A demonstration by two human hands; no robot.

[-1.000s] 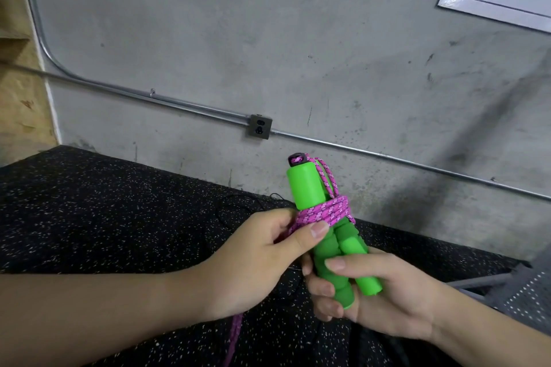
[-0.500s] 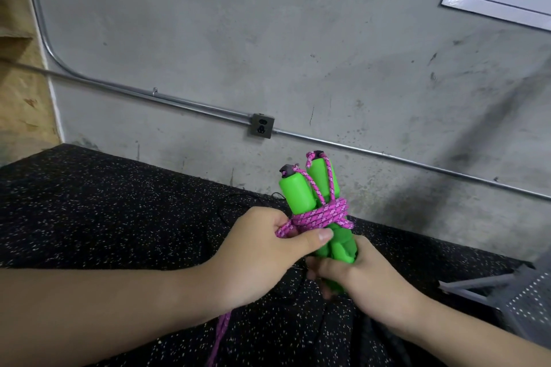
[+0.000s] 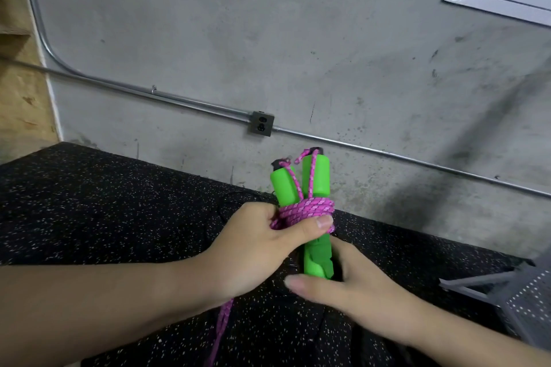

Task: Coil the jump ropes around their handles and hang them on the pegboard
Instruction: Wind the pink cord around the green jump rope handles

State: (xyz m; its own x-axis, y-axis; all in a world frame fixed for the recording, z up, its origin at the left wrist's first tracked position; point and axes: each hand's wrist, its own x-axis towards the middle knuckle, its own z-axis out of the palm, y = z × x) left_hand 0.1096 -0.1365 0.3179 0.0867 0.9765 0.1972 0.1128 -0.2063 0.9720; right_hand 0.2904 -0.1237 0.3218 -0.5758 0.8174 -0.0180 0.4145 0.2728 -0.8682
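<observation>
Under left thumb [image 3: 310,228], pink rope [image 3: 307,210] on handles [image 3: 316,179].

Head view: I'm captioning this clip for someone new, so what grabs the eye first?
The bright green handles, held side by side at centre, bound by coils of pink rope. The left hand pinches the coils while the right hand grips the handles' lower ends. A rope tail hangs below the left wrist.

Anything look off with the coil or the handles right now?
The two green handles sit uneven, their tips at different heights. The pink rope bunches in one band, and a loose tail hangs below the left hand.
</observation>
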